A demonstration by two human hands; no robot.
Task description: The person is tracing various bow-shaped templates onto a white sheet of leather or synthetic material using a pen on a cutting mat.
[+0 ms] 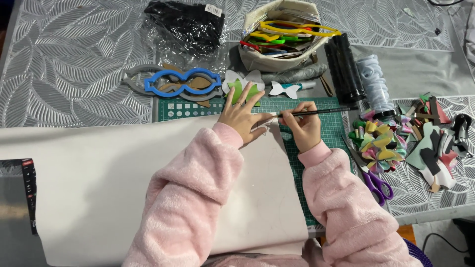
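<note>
Left hand (241,114) spread flat, pinning a small white template (262,125) at the far edge of the grey sheet (123,173), right hand (303,124) pinching a black pen (316,112) at its outline; tracing seems barely begun, cutting not started.

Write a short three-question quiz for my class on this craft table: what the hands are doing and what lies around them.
1. True or false: the right hand holds a dark pencil.
2. What does the left hand press on? A) purple-handled scissors B) the pale sheet near its top edge C) blue bow-shaped template
3. Fill in: the sheet lies partly over a green ____ mat.

Key: 1 true. 2 B. 3 cutting.
</note>
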